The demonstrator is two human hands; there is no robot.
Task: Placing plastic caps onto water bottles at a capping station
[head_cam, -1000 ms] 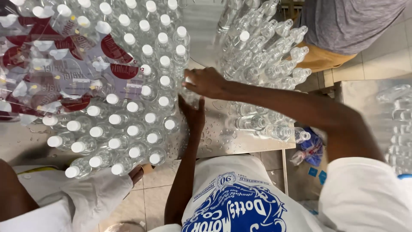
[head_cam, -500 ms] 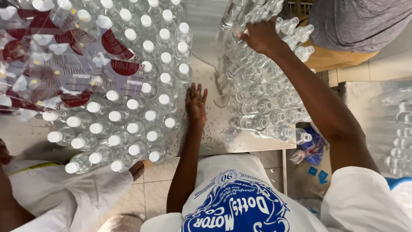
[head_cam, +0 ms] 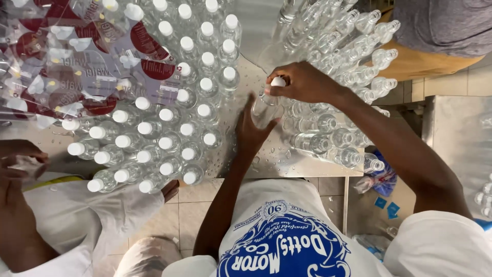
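On the wet metal surface, near its middle, stands 1 clear plastic bottle with a white cap, upright and held by both of the person's hands. The left hand wraps the bottle's body from below, fingers curled round it and the thumb on its right side. The right hand sits on top, fingertips pinched round the white cap. To the left of the bottle, well apart from it, stand rows of capped bottles, upright and close together, partly under crumpled printed plastic wrap. To the right of the bottle, just beside it, lies a heap of uncapped clear bottles on their sides. Far left of the bottle, another person's hand holds something pale, too blurred to tell.
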